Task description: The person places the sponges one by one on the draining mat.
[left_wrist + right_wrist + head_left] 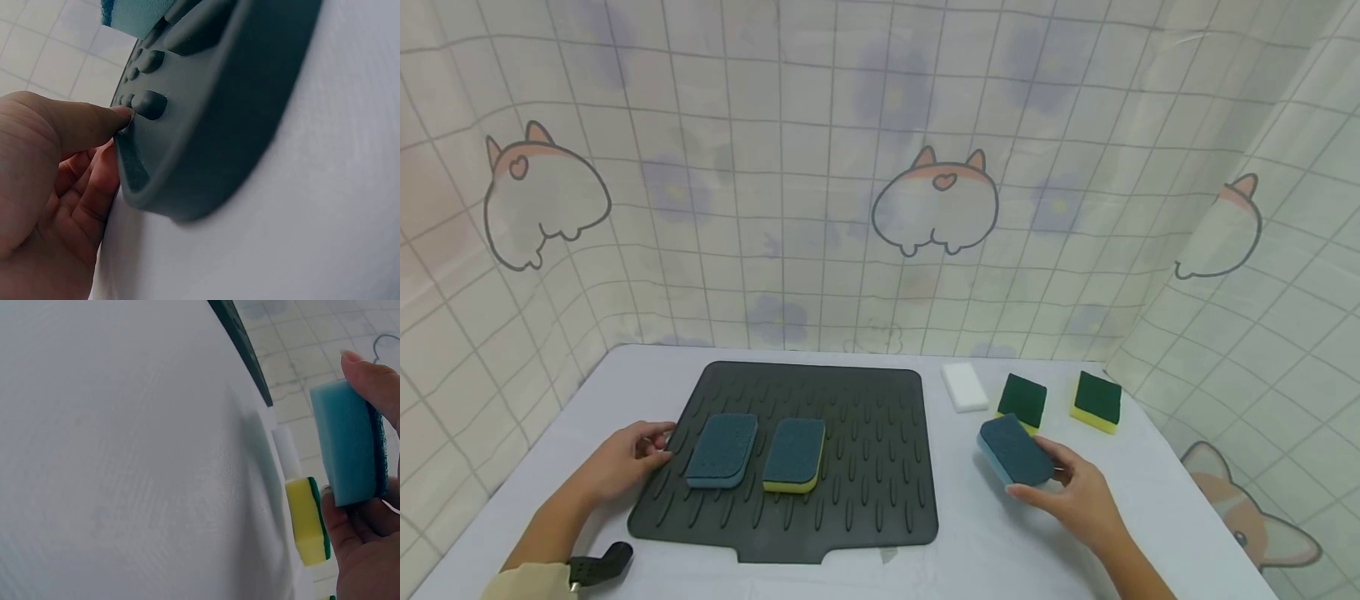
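My right hand [1078, 493] holds a blue sponge [1017, 450] with a dark scouring pad, thumb on one edge and fingers on the other. In the right wrist view this blue sponge [347, 444] is raised over the white table. My left hand [625, 458] pinches the left edge of a dark grey ridged silicone mat [880, 467]. The left wrist view has the thumb [94, 125] on the mat's rim and the other fingers curled beside it. On the mat lie another blue sponge [722, 450] and a yellow sponge [794, 454], both pad side up.
Right of the mat, a white sponge block [965, 387] lies near the table's back edge. Two yellow sponges with green pads, one [1022, 398] partly behind the held sponge and one [1096, 402] farther right, lie beyond. A tiled-pattern curtain [820, 208] encloses the back and sides.
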Available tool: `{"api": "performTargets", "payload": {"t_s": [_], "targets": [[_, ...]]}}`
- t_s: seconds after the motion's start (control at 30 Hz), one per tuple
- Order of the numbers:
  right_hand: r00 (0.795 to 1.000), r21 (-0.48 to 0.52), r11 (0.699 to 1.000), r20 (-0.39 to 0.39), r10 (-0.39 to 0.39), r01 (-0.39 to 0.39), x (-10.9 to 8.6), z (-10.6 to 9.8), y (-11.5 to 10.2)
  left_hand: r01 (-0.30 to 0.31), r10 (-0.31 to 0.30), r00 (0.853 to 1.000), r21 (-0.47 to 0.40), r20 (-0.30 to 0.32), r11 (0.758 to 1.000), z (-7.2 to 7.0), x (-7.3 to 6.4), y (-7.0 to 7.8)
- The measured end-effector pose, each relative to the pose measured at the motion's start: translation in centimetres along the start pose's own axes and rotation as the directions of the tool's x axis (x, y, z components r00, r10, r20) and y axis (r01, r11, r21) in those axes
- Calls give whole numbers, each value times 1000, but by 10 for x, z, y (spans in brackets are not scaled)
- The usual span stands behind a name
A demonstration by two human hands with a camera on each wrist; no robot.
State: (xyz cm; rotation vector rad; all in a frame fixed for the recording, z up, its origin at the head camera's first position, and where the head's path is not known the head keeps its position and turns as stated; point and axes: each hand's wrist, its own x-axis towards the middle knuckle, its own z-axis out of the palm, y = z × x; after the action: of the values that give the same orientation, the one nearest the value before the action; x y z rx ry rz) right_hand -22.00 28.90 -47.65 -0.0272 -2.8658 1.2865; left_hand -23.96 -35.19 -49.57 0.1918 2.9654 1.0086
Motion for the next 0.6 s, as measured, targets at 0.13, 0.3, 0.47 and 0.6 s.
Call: {"api": "performTargets", "payload": {"t_s": [0.13,0.3,0.47,0.6], "targets": [[1000,14,1000,11,2,-3,1,4,-3,-5,5,1000,2,-2,1000,0,0,0],[1000,20,1000,12,-8,8,1,6,-7,-3,3,1000,0,-6,1000,1,0,1],[1000,15,1000,20,-14,13,2,8,-11,2,-2,1000,-5,-2,1000,1,0,1],[1000,17,1000,24,-20,19,3,12,-14,0,0,1000,1,-3,1000,0,-1,0]]}}
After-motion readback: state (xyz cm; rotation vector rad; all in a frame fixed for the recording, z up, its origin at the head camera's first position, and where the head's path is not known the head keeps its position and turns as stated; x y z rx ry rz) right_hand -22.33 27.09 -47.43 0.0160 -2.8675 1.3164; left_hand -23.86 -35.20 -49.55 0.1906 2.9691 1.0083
